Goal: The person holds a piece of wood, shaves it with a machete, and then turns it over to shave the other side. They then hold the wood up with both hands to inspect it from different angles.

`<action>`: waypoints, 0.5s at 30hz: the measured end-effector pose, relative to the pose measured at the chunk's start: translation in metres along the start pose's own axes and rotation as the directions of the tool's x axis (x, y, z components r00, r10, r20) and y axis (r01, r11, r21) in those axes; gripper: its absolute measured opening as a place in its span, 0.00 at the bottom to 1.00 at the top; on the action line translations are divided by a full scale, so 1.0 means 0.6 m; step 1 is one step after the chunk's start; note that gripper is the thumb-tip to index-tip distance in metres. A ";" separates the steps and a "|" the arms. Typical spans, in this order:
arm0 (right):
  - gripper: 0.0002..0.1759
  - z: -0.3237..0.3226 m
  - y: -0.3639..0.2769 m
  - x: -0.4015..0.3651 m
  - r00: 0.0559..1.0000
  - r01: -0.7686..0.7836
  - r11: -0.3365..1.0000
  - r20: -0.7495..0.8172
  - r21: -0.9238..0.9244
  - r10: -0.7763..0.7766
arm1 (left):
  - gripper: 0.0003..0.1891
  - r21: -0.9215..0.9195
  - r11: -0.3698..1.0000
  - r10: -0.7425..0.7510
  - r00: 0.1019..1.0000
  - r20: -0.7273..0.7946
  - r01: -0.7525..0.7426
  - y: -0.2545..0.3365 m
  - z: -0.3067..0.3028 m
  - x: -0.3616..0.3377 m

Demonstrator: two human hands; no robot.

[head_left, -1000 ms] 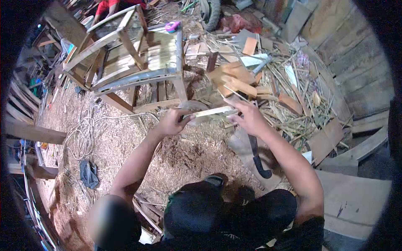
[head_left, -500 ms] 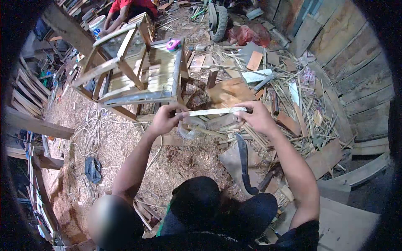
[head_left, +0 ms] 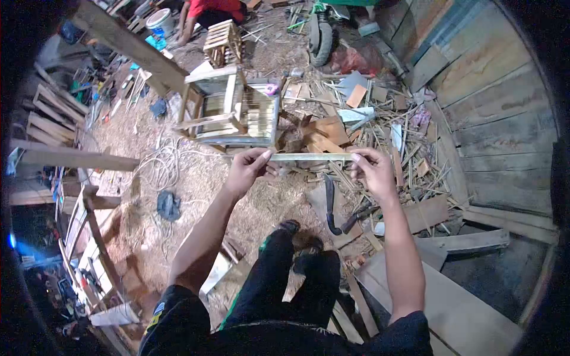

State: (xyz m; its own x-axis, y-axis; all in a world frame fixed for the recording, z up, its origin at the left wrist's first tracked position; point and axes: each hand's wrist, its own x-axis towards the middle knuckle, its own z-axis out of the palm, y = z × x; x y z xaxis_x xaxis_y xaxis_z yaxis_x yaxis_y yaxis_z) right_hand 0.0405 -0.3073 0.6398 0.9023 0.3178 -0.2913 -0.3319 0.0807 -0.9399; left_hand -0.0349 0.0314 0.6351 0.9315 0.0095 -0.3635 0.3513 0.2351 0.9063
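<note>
Head camera: left hand (head_left: 249, 172) and right hand (head_left: 375, 172) pinch a strip (head_left: 312, 157); contents of white bucket (head_left: 159, 21) unclear.

The head camera looks from the wearer's own head, forward and steeply down, through a wide round view with dark edges. Nearest are the black trousers (head_left: 261, 291), seen from above at 6 o'clock. The left hand (head_left: 248, 171) and right hand (head_left: 374, 171), holding the wooden strip (head_left: 312, 157), are at arm's length around the centre. Farther off lie the slatted wooden frame (head_left: 230, 95) at 11, the tyred wheel (head_left: 321, 41) at 12 and the plank wall (head_left: 499, 148) at 3.
</note>
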 end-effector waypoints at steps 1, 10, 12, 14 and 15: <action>0.09 0.015 -0.036 -0.021 0.999 0.027 0.999 0.020 0.028 -0.028 | 0.13 0.007 1.000 -0.020 1.000 0.024 0.020 0.034 0.004 -0.033; 0.10 0.198 -0.297 -0.185 0.997 0.059 0.998 0.053 0.010 -0.059 | 0.12 -0.127 0.981 0.115 0.967 -0.228 -0.147 0.272 0.025 -0.329; 0.11 0.233 -0.327 -0.205 0.991 0.050 0.999 0.121 0.015 -0.052 | 0.13 -0.124 0.975 0.137 0.940 -0.311 -0.183 0.310 0.024 -0.393; 0.11 0.276 -0.346 -0.224 0.985 0.017 1.000 0.169 0.024 -0.020 | 0.13 -0.115 0.965 0.170 0.898 -0.407 -0.235 0.330 0.018 -0.457; 0.11 0.300 -0.357 -0.233 0.976 0.023 1.000 0.216 0.018 -0.026 | 0.13 -0.110 0.959 0.188 0.876 -0.445 -0.262 0.330 0.009 -0.484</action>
State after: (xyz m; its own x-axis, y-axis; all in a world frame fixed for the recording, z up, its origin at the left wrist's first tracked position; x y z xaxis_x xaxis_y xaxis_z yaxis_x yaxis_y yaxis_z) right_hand -0.0641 -0.1990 0.9136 0.8300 0.5119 -0.2215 -0.3164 0.1050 -0.9428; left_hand -0.2351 0.0699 0.9213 0.8399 0.4848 -0.2439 0.0828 0.3296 0.9405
